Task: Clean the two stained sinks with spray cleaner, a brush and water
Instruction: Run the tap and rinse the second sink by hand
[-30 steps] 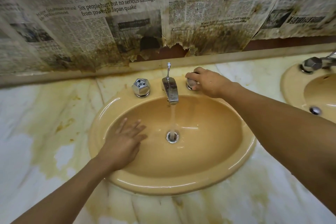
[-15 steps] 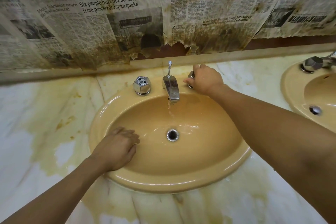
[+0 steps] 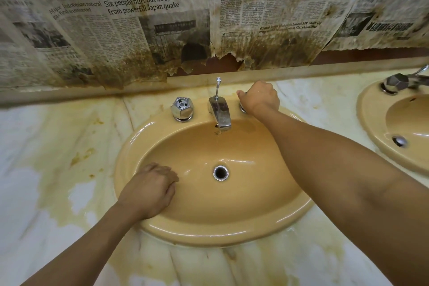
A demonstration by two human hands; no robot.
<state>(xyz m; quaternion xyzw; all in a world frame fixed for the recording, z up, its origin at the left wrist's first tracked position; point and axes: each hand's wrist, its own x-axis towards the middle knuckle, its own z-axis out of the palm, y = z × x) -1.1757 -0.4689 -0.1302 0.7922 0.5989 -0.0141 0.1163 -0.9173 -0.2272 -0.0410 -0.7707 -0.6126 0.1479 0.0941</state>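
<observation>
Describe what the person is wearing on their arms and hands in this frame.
Nothing visible: the left hand and right hand are gloveless, with no rings, watch or bracelets showing, and both forearms are bare with no sleeves in view.

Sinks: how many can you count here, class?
2. One sink sits in the middle; the other sink is cut off at the right edge. More may lie outside the view.
</observation>
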